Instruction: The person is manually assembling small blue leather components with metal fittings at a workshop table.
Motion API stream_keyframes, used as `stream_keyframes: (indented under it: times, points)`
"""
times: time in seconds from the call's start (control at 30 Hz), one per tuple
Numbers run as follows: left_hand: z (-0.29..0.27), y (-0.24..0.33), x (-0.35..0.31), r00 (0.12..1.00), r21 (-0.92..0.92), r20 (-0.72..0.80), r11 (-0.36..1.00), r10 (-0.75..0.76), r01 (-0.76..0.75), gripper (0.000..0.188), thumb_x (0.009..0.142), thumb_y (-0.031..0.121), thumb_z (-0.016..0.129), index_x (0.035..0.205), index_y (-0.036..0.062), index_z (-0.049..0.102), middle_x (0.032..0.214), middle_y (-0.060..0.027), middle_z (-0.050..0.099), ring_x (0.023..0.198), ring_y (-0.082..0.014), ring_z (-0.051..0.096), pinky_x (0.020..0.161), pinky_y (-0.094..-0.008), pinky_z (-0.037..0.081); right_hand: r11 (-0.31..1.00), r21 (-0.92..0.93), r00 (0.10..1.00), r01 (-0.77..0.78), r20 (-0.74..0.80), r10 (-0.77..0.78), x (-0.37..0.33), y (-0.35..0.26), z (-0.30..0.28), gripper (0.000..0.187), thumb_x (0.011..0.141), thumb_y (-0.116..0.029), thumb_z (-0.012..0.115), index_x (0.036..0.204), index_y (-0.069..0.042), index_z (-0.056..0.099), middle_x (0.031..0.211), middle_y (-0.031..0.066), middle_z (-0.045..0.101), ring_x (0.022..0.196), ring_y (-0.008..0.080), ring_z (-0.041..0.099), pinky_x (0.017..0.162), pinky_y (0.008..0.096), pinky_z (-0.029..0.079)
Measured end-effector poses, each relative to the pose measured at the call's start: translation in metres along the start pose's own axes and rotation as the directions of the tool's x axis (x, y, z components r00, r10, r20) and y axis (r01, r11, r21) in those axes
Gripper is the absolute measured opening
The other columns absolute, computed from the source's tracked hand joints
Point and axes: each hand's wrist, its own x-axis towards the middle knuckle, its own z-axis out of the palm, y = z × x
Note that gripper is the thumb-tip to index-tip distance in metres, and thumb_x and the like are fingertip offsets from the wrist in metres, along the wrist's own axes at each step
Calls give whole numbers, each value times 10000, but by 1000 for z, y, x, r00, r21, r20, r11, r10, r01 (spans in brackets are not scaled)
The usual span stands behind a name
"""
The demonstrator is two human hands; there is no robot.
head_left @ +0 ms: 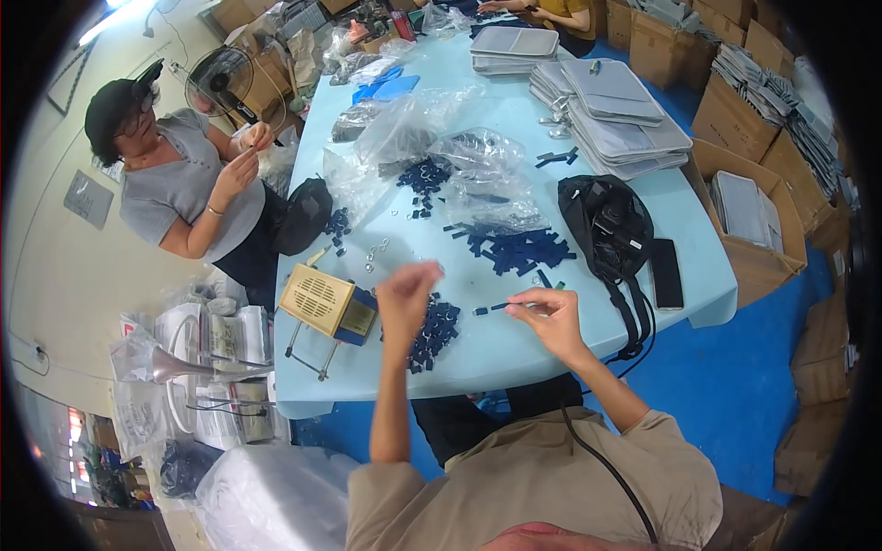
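Observation:
My right hand (553, 320) is closed in a pinch on a short dark blue strip (497, 308), which sticks out to the left from the fingertips. Over the table's near part, my left hand (404, 296) is raised and smeared by motion, so its fingers do not show clearly. Just below and right of it lies a heap of small dark blue pieces (435, 338). Beyond my right hand spreads a pile of loose dark blue strips (519, 252). A few small metal rings (371, 256) lie on the table beyond my left hand.
A yellow box-shaped device (317, 299) stands at the left. Clear plastic bags (395, 138) fill the table's middle. To the right are a black bag (602, 220), a phone (668, 274) and stacked grey panels (625, 138). A co-worker (197, 165) stands at the left.

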Motion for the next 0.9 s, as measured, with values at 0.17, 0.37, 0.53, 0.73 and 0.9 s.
stream_keyframes:
  times: [0.17,0.37,0.53,0.73,0.9]
  points:
    - [21,7,-86,989,-221,-3,964,-150,145,128,879,-28,730,1004,-58,726,956,-92,727,894,-137,693,807,-249,542,953,-127,961,274,87,-264,-11,-13,22,157,816,42,762,964,-8,775,953,137,748,838,180,712,738,262,552]
    - [17,2,-109,968,-366,20,899,-251,241,155,870,-46,729,1023,-70,720,948,-110,722,873,-189,719,823,-283,571,909,-215,928,358,187,-321,-19,-7,29,172,847,57,716,994,-13,771,973,130,742,846,191,714,735,280,571]
    - [9,1,-114,960,-352,33,895,-280,273,177,861,-32,745,1033,-65,723,950,-114,721,871,-194,723,811,-288,575,858,-258,887,445,263,-381,-29,-5,31,218,834,90,690,1003,-22,768,970,111,713,820,213,711,714,286,578]
    - [7,8,-116,937,-338,80,876,-339,345,191,869,-13,744,1050,-68,711,915,-144,737,846,-191,726,807,-288,578,644,-365,739,672,377,-558,-30,0,27,340,745,130,678,1018,-53,766,974,99,698,778,224,702,664,296,590]
    - [4,-5,-119,927,-433,133,821,-350,372,194,881,6,739,1056,-70,706,910,-148,739,839,-191,727,805,-286,579,556,-409,690,724,441,-574,-31,3,26,369,709,138,674,1011,-55,763,952,93,695,757,219,693,635,302,584]
